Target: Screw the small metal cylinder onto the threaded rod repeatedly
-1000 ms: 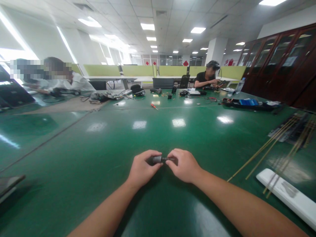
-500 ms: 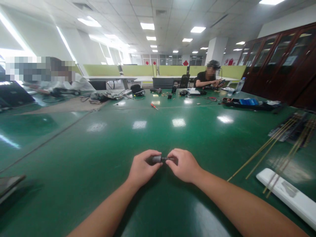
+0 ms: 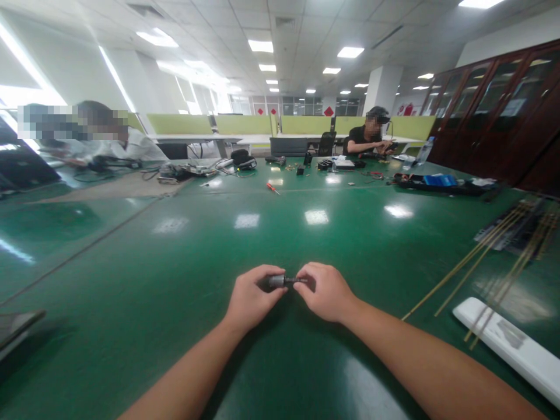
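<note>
Both my hands meet over the green table point(image 3: 280, 233), low in the middle of the view. My left hand point(image 3: 250, 300) is closed around a small dark cylindrical part point(image 3: 277, 281) with a grey band. My right hand point(image 3: 326, 291) pinches the thin dark shaft that sticks out of that part to the right. The part is held just above the table top, and most of it is hidden by my fingers.
Several long thin bamboo-coloured rods point(image 3: 476, 256) lie at the right, crossing a white flat bar point(image 3: 507, 344). A red-handled screwdriver point(image 3: 273, 188) and scattered tools lie farther back. One person point(image 3: 370, 140) sits at the far end, another point(image 3: 109, 143) at the left.
</note>
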The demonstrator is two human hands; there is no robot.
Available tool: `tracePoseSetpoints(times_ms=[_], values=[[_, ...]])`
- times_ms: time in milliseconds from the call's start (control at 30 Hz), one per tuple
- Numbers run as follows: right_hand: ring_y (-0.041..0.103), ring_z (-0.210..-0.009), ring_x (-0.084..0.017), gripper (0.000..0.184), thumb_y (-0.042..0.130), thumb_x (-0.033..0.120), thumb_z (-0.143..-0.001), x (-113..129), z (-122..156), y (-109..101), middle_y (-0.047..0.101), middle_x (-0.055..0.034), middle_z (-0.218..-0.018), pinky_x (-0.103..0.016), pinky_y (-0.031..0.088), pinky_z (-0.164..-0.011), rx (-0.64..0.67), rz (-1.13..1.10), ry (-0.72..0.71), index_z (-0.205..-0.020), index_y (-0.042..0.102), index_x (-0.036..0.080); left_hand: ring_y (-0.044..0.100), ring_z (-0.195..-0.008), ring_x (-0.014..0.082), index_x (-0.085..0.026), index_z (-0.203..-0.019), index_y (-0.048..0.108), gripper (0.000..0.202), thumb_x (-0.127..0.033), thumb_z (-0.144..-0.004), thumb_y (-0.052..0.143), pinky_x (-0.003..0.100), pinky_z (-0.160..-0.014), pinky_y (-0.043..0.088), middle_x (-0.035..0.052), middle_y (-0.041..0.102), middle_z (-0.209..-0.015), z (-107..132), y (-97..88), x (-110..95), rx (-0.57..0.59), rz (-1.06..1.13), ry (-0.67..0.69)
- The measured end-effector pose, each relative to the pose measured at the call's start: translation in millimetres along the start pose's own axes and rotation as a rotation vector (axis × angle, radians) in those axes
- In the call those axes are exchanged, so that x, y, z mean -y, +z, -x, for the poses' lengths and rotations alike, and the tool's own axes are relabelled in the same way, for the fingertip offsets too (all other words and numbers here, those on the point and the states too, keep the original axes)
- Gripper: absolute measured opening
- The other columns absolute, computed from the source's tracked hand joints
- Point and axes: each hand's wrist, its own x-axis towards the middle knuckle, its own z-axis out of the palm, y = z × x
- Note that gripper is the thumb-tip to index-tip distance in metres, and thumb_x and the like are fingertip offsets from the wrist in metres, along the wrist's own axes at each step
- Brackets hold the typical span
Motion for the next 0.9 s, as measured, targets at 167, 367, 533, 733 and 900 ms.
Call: tracePoseSetpoints(times_ms=[167, 367, 533, 733, 900], values=[[0.058, -0.072, -0.015, 0.006, 0.063, 0.026, -0.084, -0.6, -0.9, 0.1, 0.065, -0.0006, -0.079, -0.027, 0.038, -0.066, 0.001, -0.005, 0.004, -0.083, 0.065, 0.021, 0.069, -0.087, 0.0212, -0.022, -0.092, 0.074, 0.024, -0.02, -0.069, 0.076, 0.033, -0.084, 0.054, 0.0026, 0.074, -0.093, 0.3, 0.3, 1.7, -0.001, -0.003, -0.005], [0.059, -0.073, -0.016, 0.007, 0.062, 0.026, -0.084, -0.8, -1.0, -1.1, 0.065, -0.001, -0.079, -0.027, 0.039, -0.067, 0.0, 0.002, 0.005, -0.083, 0.065, 0.02, 0.069, -0.088, 0.0204, -0.023, -0.093, 0.074, 0.024, -0.019, -0.069, 0.075, 0.033, -0.085, 0.054, 0.0019, 0.074, -0.093, 0.5, 0.9, 1.8, -0.009, 0.0, -0.004], [0.059, -0.074, -0.016, 0.006, 0.062, 0.026, -0.084, -0.6, -0.7, -1.1, 0.065, -0.0006, -0.079, -0.027, 0.039, -0.068, -0.003, 0.012, 0.015, -0.083, 0.066, 0.021, 0.069, -0.087, 0.0205, -0.022, -0.092, 0.074, 0.024, -0.018, -0.068, 0.076, 0.033, -0.084, 0.055, 0.0025, 0.074, -0.092, -0.4, 1.6, 0.9, -0.011, 0.016, -0.018], [0.059, -0.074, -0.016, 0.006, 0.062, 0.026, -0.085, 0.6, -1.1, -1.6, 0.065, -0.0009, -0.079, -0.027, 0.039, -0.068, 0.0, 0.022, 0.018, -0.084, 0.065, 0.021, 0.069, -0.086, 0.0216, -0.021, -0.092, 0.074, 0.024, -0.02, -0.068, 0.075, 0.035, -0.084, 0.056, 0.0042, 0.075, -0.092, -0.5, 0.1, -1.6, -0.016, -0.001, -0.006], [0.059, -0.073, -0.016, 0.006, 0.062, 0.025, -0.085, 1.3, -1.1, -2.9, 0.065, -0.0009, -0.079, -0.027, 0.039, -0.067, -0.003, 0.024, 0.019, -0.084, 0.065, 0.021, 0.07, -0.086, 0.0223, -0.02, -0.091, 0.074, 0.023, -0.021, -0.068, 0.075, 0.036, -0.084, 0.057, 0.0046, 0.075, -0.091, -0.3, -0.3, -1.9, -0.021, -0.017, -0.004]])
